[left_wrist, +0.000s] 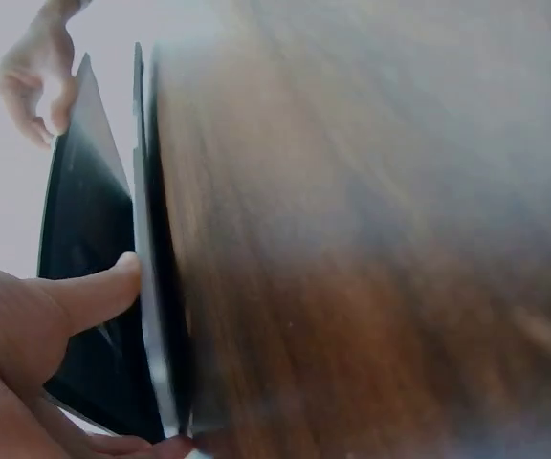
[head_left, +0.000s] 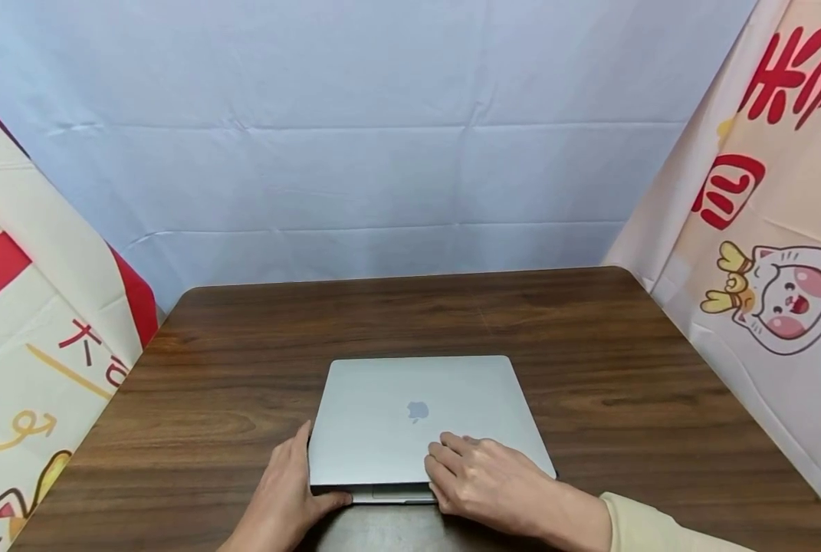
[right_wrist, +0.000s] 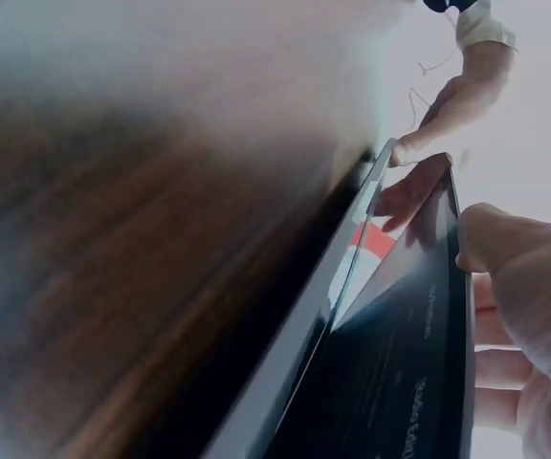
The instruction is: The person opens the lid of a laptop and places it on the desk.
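Observation:
A silver laptop (head_left: 376, 422) with an apple logo lies on the table near its front edge, its lid slightly raised. My left hand (head_left: 282, 487) holds the base's front left corner, thumb on the front edge, fingers along the left side. My right hand (head_left: 486, 479) grips the lid's front edge right of centre. In the right wrist view its thumb (right_wrist: 495, 234) lies at the lid's edge, with the other fingers over the outer face. Through the gap, the dark screen (left_wrist: 84, 229) shows in the left wrist view. The keyboard is hidden.
Dark wood-grain table (head_left: 244, 368) surrounds the laptop. Behind the table hangs a pale cloth (head_left: 382, 176). Printed cloths with red characters and cartoon figures flank it, one at the left (head_left: 44, 307) and one at the right (head_left: 748, 253).

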`<state>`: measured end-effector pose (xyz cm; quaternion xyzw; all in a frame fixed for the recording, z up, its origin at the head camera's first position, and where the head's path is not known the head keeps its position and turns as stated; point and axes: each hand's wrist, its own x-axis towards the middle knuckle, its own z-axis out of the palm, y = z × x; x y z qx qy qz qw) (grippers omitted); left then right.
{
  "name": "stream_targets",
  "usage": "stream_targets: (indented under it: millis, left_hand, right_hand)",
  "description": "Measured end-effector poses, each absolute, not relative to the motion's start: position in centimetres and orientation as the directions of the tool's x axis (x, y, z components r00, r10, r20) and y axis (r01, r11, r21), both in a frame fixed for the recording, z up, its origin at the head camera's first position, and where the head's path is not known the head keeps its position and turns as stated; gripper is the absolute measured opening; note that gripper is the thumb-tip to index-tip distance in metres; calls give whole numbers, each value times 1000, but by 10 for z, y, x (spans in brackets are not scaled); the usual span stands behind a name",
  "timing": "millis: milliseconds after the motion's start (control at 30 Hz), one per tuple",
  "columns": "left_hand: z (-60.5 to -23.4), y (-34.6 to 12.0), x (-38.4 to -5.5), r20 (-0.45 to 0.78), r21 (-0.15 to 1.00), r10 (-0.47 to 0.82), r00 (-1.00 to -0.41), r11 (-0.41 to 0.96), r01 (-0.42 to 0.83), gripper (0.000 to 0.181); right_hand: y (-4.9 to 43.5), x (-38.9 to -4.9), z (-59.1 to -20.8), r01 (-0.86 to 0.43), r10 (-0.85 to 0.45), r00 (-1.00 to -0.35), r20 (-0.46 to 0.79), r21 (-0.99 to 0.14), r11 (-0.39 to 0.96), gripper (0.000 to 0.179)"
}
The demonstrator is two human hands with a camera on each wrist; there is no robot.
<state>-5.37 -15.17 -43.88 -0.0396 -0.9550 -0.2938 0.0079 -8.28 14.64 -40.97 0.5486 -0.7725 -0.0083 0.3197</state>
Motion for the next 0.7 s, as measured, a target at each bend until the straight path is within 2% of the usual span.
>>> stream_targets:
  millis: [133, 233, 467, 567, 700]
  left_hand:
    - [-438, -159, -52, 80, 588, 80, -994, 801, 112, 91]
    - [-438, -162, -52, 83, 577, 86, -993, 808, 118, 83]
    - [-443, -161, -52, 87, 513, 91, -992, 850, 123, 83]
    - [-444, -161, -53, 85, 487, 91, -992, 865, 121, 86]
    - [-443, -161, -55, 66, 472, 106, -992, 873, 125, 91]
  right_hand:
    - [147, -86, -407, -843, -852, -175, 493, 372, 388, 33]
    - [147, -89, -402, -836, -850, -141, 508, 398, 377, 33]
    - [148, -96, -388, -823, -850, -107, 516, 434, 367, 29]
    - [148, -100, -380, -831, -840, -121, 529, 409, 377, 31]
    - [149, -104, -371, -867, -820, -157, 550, 321, 381, 34]
